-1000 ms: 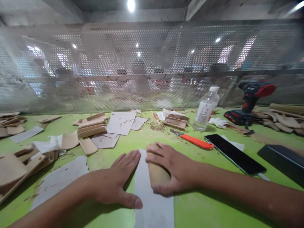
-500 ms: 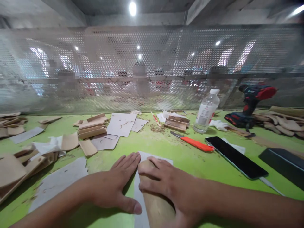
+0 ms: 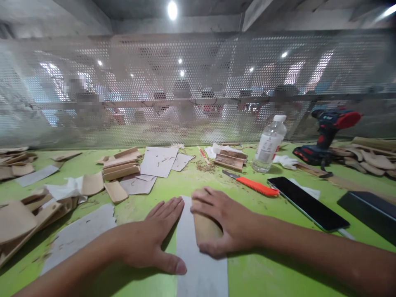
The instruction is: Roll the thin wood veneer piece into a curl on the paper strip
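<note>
A long pale sheet of paper lies on the green table in front of me. My left hand rests flat along the sheet's left edge, fingers stretched forward and thumb over the paper, holding nothing. On top of the sheet, my right hand wraps over a tan, smooth piece that looks like bamboo, with the fingers at its far end and the thumb at its near end. Part of that piece is hidden under the hand.
Beyond my hands lie an orange cutter, a phone, a bottle and a drill. Bamboo pieces and papers lie at the left. A perforated screen stands behind.
My right hand and the tan piece have moved forward, away from me, and slightly right, uncovering more of the near part of the sheet. My left hand has hardly moved.
</note>
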`<action>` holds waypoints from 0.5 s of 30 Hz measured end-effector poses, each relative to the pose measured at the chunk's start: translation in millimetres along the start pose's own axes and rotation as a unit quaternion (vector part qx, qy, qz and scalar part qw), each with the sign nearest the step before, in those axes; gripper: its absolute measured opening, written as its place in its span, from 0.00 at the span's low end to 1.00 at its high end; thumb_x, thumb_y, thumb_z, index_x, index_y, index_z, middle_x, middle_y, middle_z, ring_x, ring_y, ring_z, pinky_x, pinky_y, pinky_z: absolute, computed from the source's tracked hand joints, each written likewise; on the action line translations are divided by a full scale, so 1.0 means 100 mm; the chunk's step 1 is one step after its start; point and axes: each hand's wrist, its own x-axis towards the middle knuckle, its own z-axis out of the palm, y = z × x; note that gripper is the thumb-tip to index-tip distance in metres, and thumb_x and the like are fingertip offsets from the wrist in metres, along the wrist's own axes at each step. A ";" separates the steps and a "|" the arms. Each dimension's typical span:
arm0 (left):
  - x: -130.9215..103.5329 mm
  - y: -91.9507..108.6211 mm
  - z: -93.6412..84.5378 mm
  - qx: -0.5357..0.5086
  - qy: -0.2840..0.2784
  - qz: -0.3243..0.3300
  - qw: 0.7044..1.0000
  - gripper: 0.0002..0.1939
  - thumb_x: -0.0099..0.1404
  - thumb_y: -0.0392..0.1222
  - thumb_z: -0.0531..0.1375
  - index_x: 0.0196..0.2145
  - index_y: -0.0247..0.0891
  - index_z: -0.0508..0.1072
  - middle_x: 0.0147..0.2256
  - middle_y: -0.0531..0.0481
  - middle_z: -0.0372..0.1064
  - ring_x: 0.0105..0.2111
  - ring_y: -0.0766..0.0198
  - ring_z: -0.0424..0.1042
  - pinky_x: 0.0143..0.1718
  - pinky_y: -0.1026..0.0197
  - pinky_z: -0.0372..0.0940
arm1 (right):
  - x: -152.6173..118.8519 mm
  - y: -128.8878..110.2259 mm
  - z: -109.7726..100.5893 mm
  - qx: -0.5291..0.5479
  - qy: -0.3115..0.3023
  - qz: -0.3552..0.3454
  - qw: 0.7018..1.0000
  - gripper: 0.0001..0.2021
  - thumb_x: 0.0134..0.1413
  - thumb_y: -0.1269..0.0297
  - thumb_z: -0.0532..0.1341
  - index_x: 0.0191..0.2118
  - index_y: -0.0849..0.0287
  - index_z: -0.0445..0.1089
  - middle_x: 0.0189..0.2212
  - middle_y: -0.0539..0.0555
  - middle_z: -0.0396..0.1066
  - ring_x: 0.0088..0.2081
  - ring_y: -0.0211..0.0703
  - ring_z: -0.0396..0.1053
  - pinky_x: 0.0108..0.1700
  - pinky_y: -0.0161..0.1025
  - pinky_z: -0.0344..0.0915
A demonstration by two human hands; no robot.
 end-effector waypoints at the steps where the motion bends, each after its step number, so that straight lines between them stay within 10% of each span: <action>1: 0.00 0.00 0.00 0.000 -0.001 -0.001 1.000 0.69 0.62 0.78 0.60 0.74 0.31 0.24 0.72 0.40 0.12 0.72 0.45 0.20 0.71 0.41 0.33 | 0.00 -0.01 0.00 -0.003 0.000 0.014 1.000 0.41 0.50 0.36 0.66 0.63 0.60 0.68 0.65 0.69 0.62 0.64 0.70 0.58 0.68 0.68 0.48; 15: -0.02 0.04 -0.03 -0.002 -0.010 0.000 1.000 0.68 0.62 0.77 0.61 0.74 0.31 0.26 0.72 0.41 0.13 0.73 0.45 0.20 0.71 0.42 0.33 | -0.01 -0.07 0.00 0.029 -0.017 -0.054 0.998 0.40 0.47 0.36 0.67 0.61 0.57 0.69 0.62 0.64 0.66 0.63 0.64 0.61 0.70 0.62 0.47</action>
